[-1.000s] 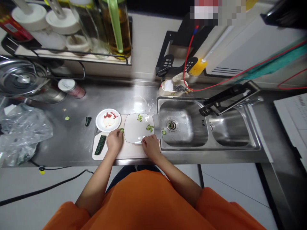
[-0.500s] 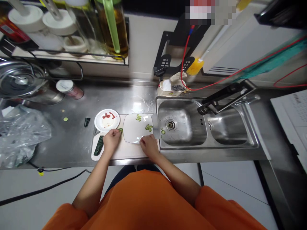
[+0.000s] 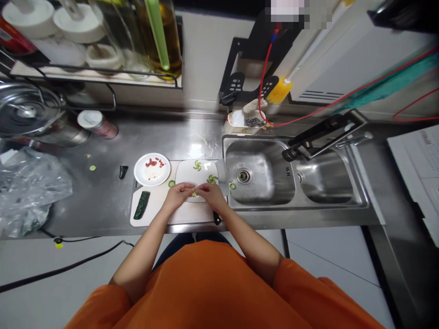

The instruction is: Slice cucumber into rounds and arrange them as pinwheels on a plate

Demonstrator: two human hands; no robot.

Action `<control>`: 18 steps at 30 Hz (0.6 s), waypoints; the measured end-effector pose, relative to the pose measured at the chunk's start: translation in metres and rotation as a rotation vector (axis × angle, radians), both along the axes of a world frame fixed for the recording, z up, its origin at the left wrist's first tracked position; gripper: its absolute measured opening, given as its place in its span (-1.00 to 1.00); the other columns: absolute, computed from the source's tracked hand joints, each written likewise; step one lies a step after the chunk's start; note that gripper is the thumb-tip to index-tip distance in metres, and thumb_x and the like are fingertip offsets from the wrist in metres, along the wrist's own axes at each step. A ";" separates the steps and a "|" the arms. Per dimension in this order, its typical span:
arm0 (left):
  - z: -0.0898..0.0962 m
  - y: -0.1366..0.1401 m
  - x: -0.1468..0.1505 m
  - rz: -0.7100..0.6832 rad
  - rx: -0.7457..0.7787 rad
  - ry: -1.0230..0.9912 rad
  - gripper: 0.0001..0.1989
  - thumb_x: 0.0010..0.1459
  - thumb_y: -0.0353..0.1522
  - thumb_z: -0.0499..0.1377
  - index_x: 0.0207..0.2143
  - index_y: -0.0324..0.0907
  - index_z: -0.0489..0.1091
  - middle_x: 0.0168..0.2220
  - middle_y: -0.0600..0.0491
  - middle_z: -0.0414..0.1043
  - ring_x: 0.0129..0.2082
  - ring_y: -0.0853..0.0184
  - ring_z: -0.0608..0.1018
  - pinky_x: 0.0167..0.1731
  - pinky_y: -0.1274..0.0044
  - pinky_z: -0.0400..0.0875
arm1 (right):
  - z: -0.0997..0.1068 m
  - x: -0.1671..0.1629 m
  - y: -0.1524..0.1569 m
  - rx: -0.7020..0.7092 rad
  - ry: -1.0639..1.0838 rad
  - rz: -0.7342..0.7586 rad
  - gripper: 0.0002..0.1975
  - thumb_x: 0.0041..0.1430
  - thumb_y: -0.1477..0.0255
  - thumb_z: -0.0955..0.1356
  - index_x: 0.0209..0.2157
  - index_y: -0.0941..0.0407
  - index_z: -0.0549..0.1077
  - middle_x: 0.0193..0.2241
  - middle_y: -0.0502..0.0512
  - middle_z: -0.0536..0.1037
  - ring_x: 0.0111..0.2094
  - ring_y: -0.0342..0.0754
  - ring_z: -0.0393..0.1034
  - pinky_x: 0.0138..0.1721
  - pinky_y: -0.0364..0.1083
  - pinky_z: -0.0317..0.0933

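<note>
My left hand [image 3: 179,195] and my right hand [image 3: 210,193] meet over the near side of a white squarish plate [image 3: 187,176]. Their fingers pinch together at a small green cucumber slice [image 3: 194,194], largely hidden by the fingertips. On the plate, curved cucumber pieces form two pinwheel shapes, one at the back [image 3: 197,165] and one at the right [image 3: 211,179]. A loose cucumber slice [image 3: 172,183] lies left of the plate. Under the plate is a white cutting board [image 3: 157,205], with a dark green cucumber piece [image 3: 141,204] on its left end.
A round white plate [image 3: 140,176] with red bits sits behind the board. A knife's black handle [image 3: 217,218] shows by my right wrist. The double sink [image 3: 264,169] lies right, with cucumber slices [image 3: 232,186] near its edge. A plastic bag [image 3: 30,183] lies far left.
My left hand has moved right, from beside the loose slice to over the plate. My right hand has shifted slightly left and up, and the fingertips now meet. The knife handle has come into view.
</note>
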State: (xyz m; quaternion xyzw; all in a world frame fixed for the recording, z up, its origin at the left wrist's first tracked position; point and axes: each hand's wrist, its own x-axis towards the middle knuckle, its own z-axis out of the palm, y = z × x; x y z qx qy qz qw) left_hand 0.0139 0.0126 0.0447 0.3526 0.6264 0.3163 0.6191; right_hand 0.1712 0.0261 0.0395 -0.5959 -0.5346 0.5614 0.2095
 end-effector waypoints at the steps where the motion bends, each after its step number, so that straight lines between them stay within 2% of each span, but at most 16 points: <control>1: -0.001 0.001 0.001 0.013 -0.004 -0.010 -0.58 -0.17 -0.13 0.33 -0.32 -0.26 0.50 -0.49 0.01 0.51 -0.50 0.39 0.47 -0.43 0.54 0.37 | -0.002 0.001 0.000 -0.009 -0.002 -0.005 -0.82 0.01 0.34 0.35 -0.40 0.12 0.55 -0.51 -0.03 0.54 -0.43 -0.15 0.37 -0.39 -0.19 0.18; 4: -0.004 0.001 0.000 0.094 -0.052 -0.045 -0.56 -0.15 -0.10 0.31 -0.32 -0.28 0.48 -0.48 0.02 0.50 -0.55 0.45 0.44 -0.52 0.60 0.30 | -0.006 0.004 0.000 -0.019 0.007 -0.038 -0.83 -0.02 0.35 0.35 -0.45 0.13 0.54 -0.52 -0.03 0.52 -0.44 -0.15 0.36 -0.40 -0.20 0.18; 6: -0.005 0.001 0.000 0.134 -0.135 -0.038 -0.56 -0.09 -0.07 0.26 -0.34 -0.29 0.46 -0.51 0.02 0.49 -0.60 0.48 0.42 -0.60 0.63 0.22 | -0.008 0.006 0.000 -0.015 0.029 -0.073 -0.84 -0.04 0.35 0.35 -0.47 0.13 0.53 -0.52 -0.03 0.52 -0.44 -0.15 0.35 -0.38 -0.19 0.18; 10: -0.003 0.001 0.002 0.114 -0.350 -0.102 -0.61 0.06 -0.10 0.17 -0.33 -0.29 0.42 -0.56 0.02 0.45 -0.68 0.51 0.39 -0.72 0.68 0.06 | -0.010 0.006 -0.002 -0.011 0.109 -0.109 -0.83 -0.05 0.35 0.34 -0.45 0.14 0.52 -0.50 -0.02 0.52 -0.42 -0.14 0.36 -0.34 -0.16 0.20; 13: -0.003 0.001 0.005 0.126 -0.424 -0.215 -0.68 0.08 -0.16 0.19 -0.34 -0.28 0.39 -0.55 0.00 0.45 -0.67 0.51 0.41 -0.73 0.71 0.10 | -0.011 0.005 -0.003 -0.010 0.151 -0.100 -0.81 -0.05 0.32 0.34 -0.43 0.14 0.51 -0.48 -0.01 0.53 -0.40 -0.13 0.37 -0.31 -0.15 0.21; 18: -0.008 0.004 0.008 0.184 -0.387 -0.264 -0.75 -0.07 -0.29 0.30 -0.39 -0.29 0.40 -0.52 0.02 0.46 -0.61 0.52 0.43 -0.66 0.72 0.21 | -0.013 0.006 -0.004 0.005 0.082 -0.079 -0.80 -0.03 0.31 0.33 -0.43 0.13 0.51 -0.49 -0.01 0.52 -0.40 -0.13 0.37 -0.34 -0.17 0.21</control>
